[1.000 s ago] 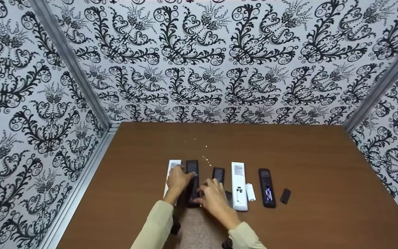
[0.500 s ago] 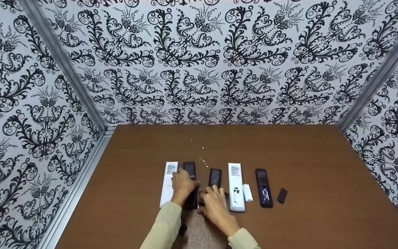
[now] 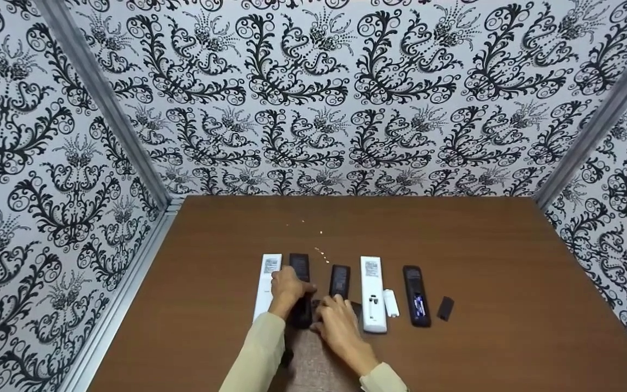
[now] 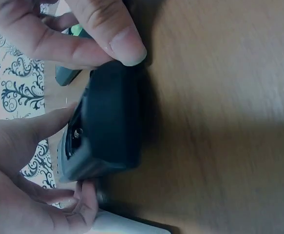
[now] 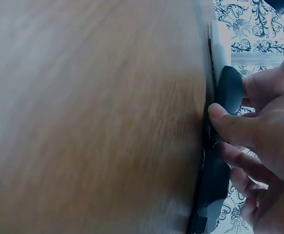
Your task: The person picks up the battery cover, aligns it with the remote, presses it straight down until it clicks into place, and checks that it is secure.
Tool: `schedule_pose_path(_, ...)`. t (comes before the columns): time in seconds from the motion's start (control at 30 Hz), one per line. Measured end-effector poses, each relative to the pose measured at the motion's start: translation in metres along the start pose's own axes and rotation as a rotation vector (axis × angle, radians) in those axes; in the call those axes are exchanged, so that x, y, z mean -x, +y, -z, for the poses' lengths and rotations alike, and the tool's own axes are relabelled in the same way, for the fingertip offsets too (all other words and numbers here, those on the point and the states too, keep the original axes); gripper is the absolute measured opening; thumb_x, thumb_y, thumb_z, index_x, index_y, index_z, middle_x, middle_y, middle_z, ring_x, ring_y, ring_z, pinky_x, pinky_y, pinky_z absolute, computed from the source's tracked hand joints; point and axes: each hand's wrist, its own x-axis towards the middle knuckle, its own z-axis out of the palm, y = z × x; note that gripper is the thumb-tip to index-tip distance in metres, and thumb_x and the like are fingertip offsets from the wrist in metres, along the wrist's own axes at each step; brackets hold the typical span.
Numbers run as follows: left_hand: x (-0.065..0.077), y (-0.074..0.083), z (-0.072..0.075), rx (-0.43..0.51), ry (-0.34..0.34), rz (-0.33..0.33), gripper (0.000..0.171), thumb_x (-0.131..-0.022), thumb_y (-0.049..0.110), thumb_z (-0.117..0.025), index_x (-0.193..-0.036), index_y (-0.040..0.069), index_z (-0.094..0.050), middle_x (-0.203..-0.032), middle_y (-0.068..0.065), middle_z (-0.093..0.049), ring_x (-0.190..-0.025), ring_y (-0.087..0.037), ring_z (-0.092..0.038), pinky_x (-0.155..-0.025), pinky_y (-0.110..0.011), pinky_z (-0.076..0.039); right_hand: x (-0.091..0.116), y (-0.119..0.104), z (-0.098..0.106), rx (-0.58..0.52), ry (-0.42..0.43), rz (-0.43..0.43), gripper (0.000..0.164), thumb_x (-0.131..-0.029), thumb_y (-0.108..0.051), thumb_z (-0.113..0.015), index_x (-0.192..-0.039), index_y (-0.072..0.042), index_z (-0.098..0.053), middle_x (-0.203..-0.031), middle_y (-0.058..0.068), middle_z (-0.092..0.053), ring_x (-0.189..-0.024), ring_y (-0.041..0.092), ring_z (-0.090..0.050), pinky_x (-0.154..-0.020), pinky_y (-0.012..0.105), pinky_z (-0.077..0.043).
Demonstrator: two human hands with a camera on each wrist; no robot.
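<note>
As the head view looks down on the bench (image 3: 482, 234), my left grip (image 3: 286, 288) has shifted onto the black remote (image 3: 299, 265) beside the white remote (image 3: 271, 264), likely steadying it. The left wrist view shows that grip grasping its sides, compartment spring (image 4: 78, 132) exposed. In the right wrist view, my right grip (image 5: 271, 141) is bent; I cannot tell what it pinches.

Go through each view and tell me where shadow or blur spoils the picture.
Head view: the patterned wall is clear, the printed labels illegible; left wrist view: a soft, dark shadow lies beside the black remote; right wrist view: the tabletop is blurred, its grain smeared.
</note>
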Motion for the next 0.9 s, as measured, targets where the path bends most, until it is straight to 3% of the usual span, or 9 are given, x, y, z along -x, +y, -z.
schedule_pose_path(0.2, -0.005, -0.003, 0.003, 0.044, 0.026, -0.022, 0.043, -0.069, 0.023, -0.093, -0.094, -0.004, -0.072, -0.095, -0.024, -0.069, -0.082, -0.036, -0.068, -0.073, -0.047, -0.056, -0.001, -0.006, 0.004, -0.063, 0.054, -0.013, 0.013, -0.08, -0.02, -0.083, -0.082, -0.013, -0.072, -0.095, 0.0, -0.071, -0.085, 0.021, -0.066, -0.07, 0.036, -0.055)
schedule_pose_path(0.37, -0.012, -0.008, 0.005, 0.174, 0.022, -0.07, 0.033, -0.077, 0.013, -0.086, -0.097, -0.009, -0.071, -0.091, -0.021, -0.073, -0.085, -0.032, -0.069, -0.078, -0.043, -0.057, -0.003, -0.008, 0.004, -0.309, 0.094, -0.036, 0.01, -0.083, -0.01, -0.079, -0.085, -0.009, -0.069, -0.098, 0.007, -0.074, -0.085, 0.025, -0.072, -0.071, 0.035, -0.059)
schedule_pose_path(0.43, -0.013, -0.013, 0.006, 0.222, 0.001, -0.105, 0.033, -0.079, 0.01, -0.083, -0.101, -0.012, -0.07, -0.093, -0.024, -0.074, -0.087, -0.033, -0.069, -0.08, -0.043, -0.057, -0.004, -0.008, 0.004, -0.421, 0.089, -0.058, 0.01, -0.082, -0.005, -0.079, -0.085, -0.006, -0.069, -0.102, 0.013, -0.074, -0.088, 0.028, -0.072, -0.073, 0.034, -0.06)
schedule_pose_path(0.53, -0.015, -0.021, 0.006, 0.315, -0.045, -0.106, 0.035, -0.082, 0.008, -0.079, -0.108, -0.014, -0.069, -0.097, -0.026, -0.074, -0.089, -0.032, -0.07, -0.082, -0.04, -0.058, -0.005, -0.007, 0.004, -0.518, 0.06, -0.079, 0.013, -0.078, -0.001, -0.081, -0.085, -0.003, -0.069, -0.105, 0.016, -0.074, -0.086, 0.027, -0.07, -0.071, 0.03, -0.058)
schedule_pose_path(0.67, -0.016, -0.032, 0.006, 0.455, -0.109, -0.109, 0.039, -0.087, 0.005, -0.073, -0.115, -0.02, -0.063, -0.102, -0.03, -0.072, -0.09, -0.029, -0.071, -0.081, -0.036, -0.058, -0.008, -0.007, 0.005, -0.541, 0.073, -0.063, 0.018, -0.075, 0.006, -0.08, -0.087, -0.002, -0.068, -0.103, 0.015, -0.073, -0.081, 0.024, -0.067, -0.071, 0.028, -0.057)
schedule_pose_path(0.9, -0.019, -0.045, 0.004, 0.548, -0.174, -0.176, 0.041, -0.093, 0.004, -0.066, -0.124, -0.022, -0.056, -0.114, -0.035, -0.068, -0.104, -0.035, -0.07, -0.089, -0.038, -0.058, -0.02, -0.012, 0.009, -0.547, 0.202, -0.006, 0.019, -0.079, 0.004, -0.078, -0.094, -0.004, -0.071, -0.091, 0.007, -0.074, -0.08, 0.023, -0.07, -0.072, 0.029, -0.059)
